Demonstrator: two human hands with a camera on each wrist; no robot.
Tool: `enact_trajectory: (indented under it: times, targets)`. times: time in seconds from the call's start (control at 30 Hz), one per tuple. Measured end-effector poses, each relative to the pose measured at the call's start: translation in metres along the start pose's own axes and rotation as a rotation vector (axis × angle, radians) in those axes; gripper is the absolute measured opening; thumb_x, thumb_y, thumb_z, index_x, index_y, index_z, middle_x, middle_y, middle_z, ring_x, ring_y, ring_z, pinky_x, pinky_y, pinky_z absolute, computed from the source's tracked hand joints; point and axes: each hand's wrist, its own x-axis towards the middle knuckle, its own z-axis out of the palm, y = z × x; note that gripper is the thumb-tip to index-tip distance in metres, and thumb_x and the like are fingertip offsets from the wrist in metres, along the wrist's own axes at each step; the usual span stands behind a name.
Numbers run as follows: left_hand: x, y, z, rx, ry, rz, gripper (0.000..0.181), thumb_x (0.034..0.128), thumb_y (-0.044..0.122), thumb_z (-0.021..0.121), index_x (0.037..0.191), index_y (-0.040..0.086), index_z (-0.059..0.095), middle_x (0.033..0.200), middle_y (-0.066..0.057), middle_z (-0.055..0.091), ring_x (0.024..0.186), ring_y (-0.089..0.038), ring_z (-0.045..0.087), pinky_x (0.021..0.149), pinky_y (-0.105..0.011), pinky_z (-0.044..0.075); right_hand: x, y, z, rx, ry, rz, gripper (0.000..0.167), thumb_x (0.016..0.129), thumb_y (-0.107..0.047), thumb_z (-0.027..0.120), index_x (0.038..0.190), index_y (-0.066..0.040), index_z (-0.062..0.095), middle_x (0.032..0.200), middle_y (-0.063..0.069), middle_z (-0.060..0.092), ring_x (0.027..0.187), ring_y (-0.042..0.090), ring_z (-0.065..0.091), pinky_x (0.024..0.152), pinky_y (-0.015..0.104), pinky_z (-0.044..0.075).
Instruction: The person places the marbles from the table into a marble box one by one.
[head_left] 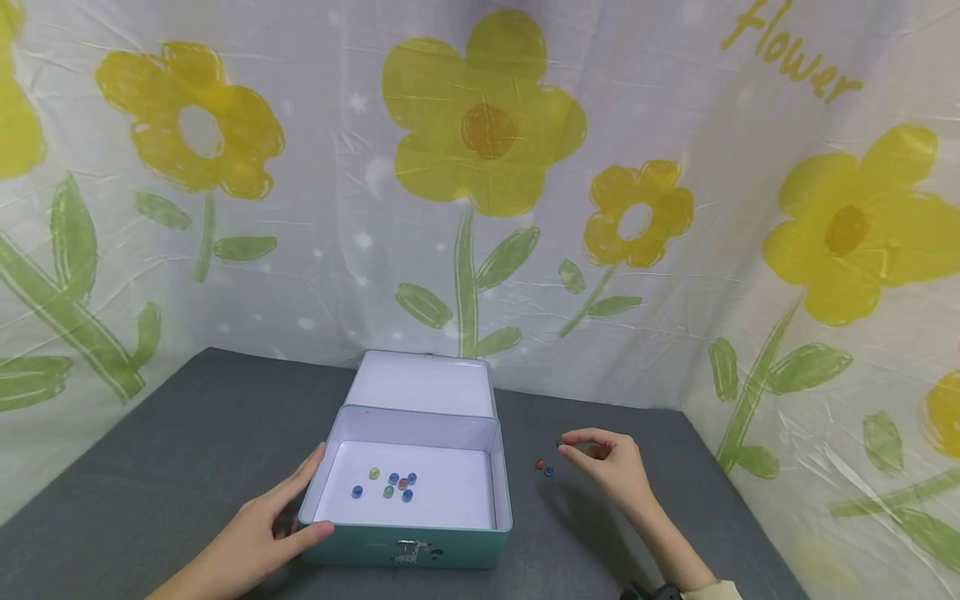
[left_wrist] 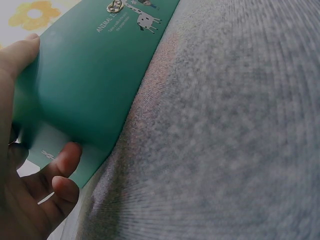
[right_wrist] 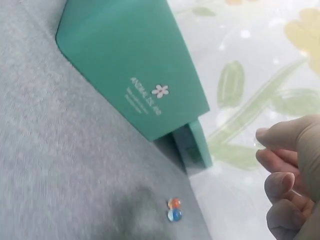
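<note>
A teal tin box [head_left: 405, 546] with a white inside stands on the table, its hinged lid [head_left: 423, 383] tipped open at the back. Several glass marbles, among them a yellow-green marble [head_left: 374, 473] and a red marble [head_left: 402, 483], lie on its floor. My left hand [head_left: 258, 533] grips the front left corner, thumb on the front and fingers along the left side. Right of the box, my right hand [head_left: 618, 471] pinches a small clear marble [right_wrist: 258, 144] between thumb and index finger, raised above the table. An orange marble [right_wrist: 174, 203] and a blue marble [right_wrist: 175, 215] lie below it.
The dark grey table [head_left: 187, 433] reaches back to a white curtain [head_left: 322, 208] printed with yellow flowers, which also hangs along the right side. A dark device [head_left: 651, 592] sits at the right wrist by a pale sleeve [head_left: 716, 591].
</note>
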Motion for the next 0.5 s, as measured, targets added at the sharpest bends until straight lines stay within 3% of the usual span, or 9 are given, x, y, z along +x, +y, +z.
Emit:
enact_trajectory:
  times: [0.1,0.27,0.37,0.5]
  targets:
    - [0.001,0.000,0.000,-0.001,0.002,0.007,0.093,0.0979,0.036,0.078,0.171,0.023,0.022,0.172,-0.017,0.029,0.066,-0.004,0.042,0.061,-0.023,0.041,0.003,-0.003,0.007,0.025,0.000,-0.014,0.018,0.091,-0.019,0.086,0.105,-0.009,0.084,0.077,0.016,0.075,0.049,0.004,0.033,0.050,0.023,0.029]
    - [0.001,0.000,0.000,-0.008,-0.004,0.004,0.093,0.0981,0.035,0.078,0.171,0.022,0.022,0.172,-0.017,0.028,0.067,-0.004,0.042,0.061,-0.023,0.042,0.011,-0.008,0.022,0.068,-0.013,-0.050,0.015,0.092,-0.017,0.085,0.105,-0.009,0.084,0.084,0.023,0.075,0.049,0.004,0.029,0.049,0.022,0.025]
    - [0.001,0.000,0.000,-0.013,-0.006,-0.008,0.094,0.0980,0.035,0.078,0.171,0.023,0.022,0.173,-0.018,0.027,0.068,-0.004,0.043,0.061,-0.024,0.042,0.019,-0.014,0.032,0.096,-0.021,-0.092,0.015,0.093,-0.015,0.084,0.106,-0.008,0.083,0.090,0.021,0.077,0.049,0.004,0.031,0.049,0.022,0.026]
    - [0.002,-0.001,0.000,-0.010,-0.008,-0.018,0.094,0.0977,0.035,0.078,0.171,0.022,0.022,0.173,-0.019,0.026,0.071,-0.004,0.043,0.061,-0.023,0.042,0.026,-0.026,0.045,0.131,-0.042,-0.126,0.018,0.094,-0.016,0.083,0.109,-0.006,0.083,0.085,0.015,0.077,0.049,0.005,0.036,0.049,0.023,0.034]
